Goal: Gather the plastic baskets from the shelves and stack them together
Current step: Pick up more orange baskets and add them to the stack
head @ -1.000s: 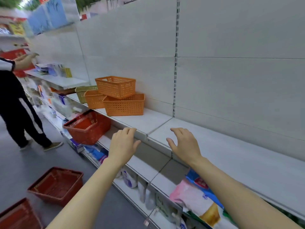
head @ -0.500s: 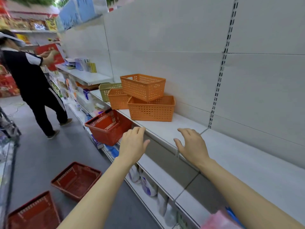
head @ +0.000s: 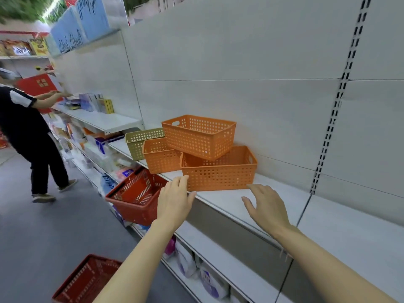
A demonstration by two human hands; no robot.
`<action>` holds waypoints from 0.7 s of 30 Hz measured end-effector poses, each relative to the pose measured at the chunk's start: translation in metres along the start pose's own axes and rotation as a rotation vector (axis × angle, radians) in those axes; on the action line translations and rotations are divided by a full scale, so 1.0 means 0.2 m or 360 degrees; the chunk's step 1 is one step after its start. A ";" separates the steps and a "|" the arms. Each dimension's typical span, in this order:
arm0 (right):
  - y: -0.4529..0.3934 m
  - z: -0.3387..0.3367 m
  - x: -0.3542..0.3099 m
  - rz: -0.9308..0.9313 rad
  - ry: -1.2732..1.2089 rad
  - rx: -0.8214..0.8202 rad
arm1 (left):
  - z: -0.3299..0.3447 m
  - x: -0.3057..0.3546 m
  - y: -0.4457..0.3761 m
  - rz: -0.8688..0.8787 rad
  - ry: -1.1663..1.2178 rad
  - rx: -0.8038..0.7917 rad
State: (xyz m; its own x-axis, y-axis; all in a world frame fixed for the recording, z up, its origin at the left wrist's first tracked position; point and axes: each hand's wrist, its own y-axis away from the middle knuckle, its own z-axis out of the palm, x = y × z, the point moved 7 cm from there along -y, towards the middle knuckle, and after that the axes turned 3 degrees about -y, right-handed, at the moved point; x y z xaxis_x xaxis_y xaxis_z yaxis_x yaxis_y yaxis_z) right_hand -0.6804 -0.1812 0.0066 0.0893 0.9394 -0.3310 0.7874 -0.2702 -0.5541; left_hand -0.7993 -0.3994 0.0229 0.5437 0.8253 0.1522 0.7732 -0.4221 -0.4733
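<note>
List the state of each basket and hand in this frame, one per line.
Front orange basket: upright, empty, on shelf.
Top orange basket: tilted, resting on the baskets below.
Small orange basket: upright, leaning slightly.
Green basket: upright, behind.
Left hand: open, empty.
Right hand: open, empty.

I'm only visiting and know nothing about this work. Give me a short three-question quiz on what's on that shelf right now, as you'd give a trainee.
1. True or false: the left hand already holds a basket.
2. How many small baskets are on the shelf, and of which colours?
3. The tilted top orange basket rests on: A) the shelf alone, B) the orange baskets below, C) the red shopping basket.

Key: 1. False; both hands are open, the right hand too. 2. Four: three orange, one olive-green basket. 3. B.
</note>
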 end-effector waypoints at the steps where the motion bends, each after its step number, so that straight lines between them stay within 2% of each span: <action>1: -0.05 0.02 0.01 -0.0014 0.0008 0.0036 | 0.03 -0.02 -0.06 0.0001 -0.0002 0.0000; 11: -0.40 0.11 0.08 -0.0092 0.0033 0.0211 | 0.00 -0.23 -0.63 -0.0075 0.0031 0.0141; 16: -0.50 0.13 0.11 -0.0019 0.0094 0.0297 | -0.06 -0.40 -1.04 -0.0171 0.0020 0.0187; 21: -0.57 0.17 0.12 0.0080 0.0200 0.0377 | -0.01 -0.57 -1.44 -0.0203 0.0008 0.0080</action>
State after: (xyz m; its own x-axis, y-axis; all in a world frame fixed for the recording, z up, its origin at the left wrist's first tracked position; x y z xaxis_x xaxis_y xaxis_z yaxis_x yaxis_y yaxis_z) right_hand -0.7891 -0.1348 0.0348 0.2115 0.9383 -0.2736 0.6167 -0.3453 -0.7074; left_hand -1.0841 -0.3727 0.1438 0.4438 0.8692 0.2178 0.8187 -0.2945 -0.4929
